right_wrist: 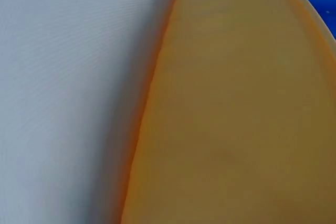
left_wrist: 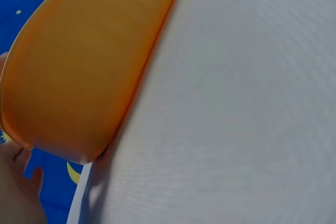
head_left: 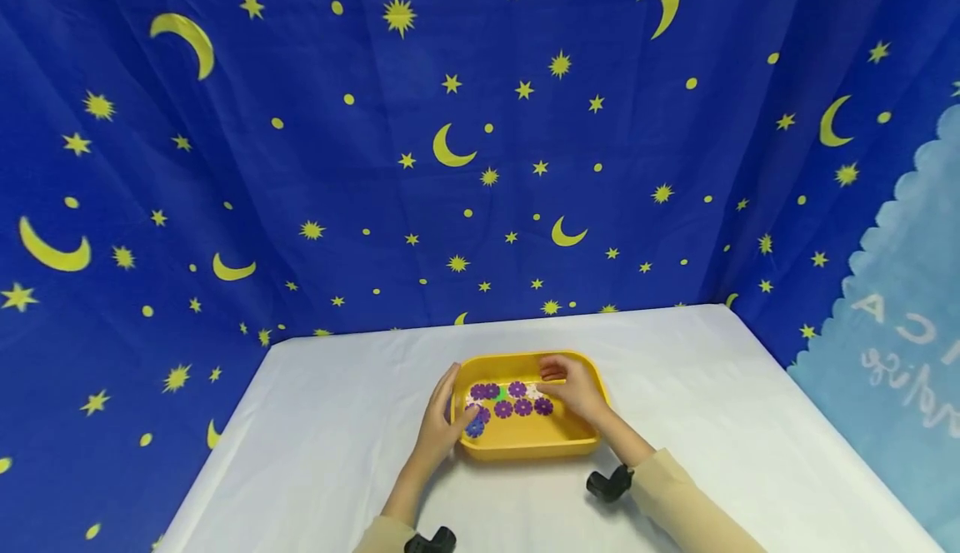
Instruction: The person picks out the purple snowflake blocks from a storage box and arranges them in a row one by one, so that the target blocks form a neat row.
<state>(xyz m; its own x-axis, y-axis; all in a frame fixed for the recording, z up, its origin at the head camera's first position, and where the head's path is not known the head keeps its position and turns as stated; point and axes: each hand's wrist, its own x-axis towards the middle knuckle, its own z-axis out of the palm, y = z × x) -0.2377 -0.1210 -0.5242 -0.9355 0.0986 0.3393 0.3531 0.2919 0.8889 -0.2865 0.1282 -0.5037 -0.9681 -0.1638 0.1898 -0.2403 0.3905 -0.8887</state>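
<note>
A yellow plastic tray (head_left: 525, 451) stands on the white table, its outer wall filling much of both wrist views. Several purple flower-shaped discs (head_left: 503, 409) lie in it, with a blue one (head_left: 475, 428), a green one (head_left: 502, 394) and a whitish one (head_left: 533, 392). My left hand (head_left: 438, 424) holds the tray's left side, fingers along the outside and thumb over the rim. Over the tray's right part is my right hand (head_left: 576, 386), thumb and fingers apart near the whitish disc. No piece shows between them. The right wrist view hides the fingers behind the wall.
White cloth (head_left: 337, 420) covers the table around the tray. A blue curtain (head_left: 480, 203) with yellow moons and stars hangs behind and at the sides. Light blue fabric (head_left: 892, 345) hangs at the right. Black wrist cameras (head_left: 609, 483) sit at both wrists.
</note>
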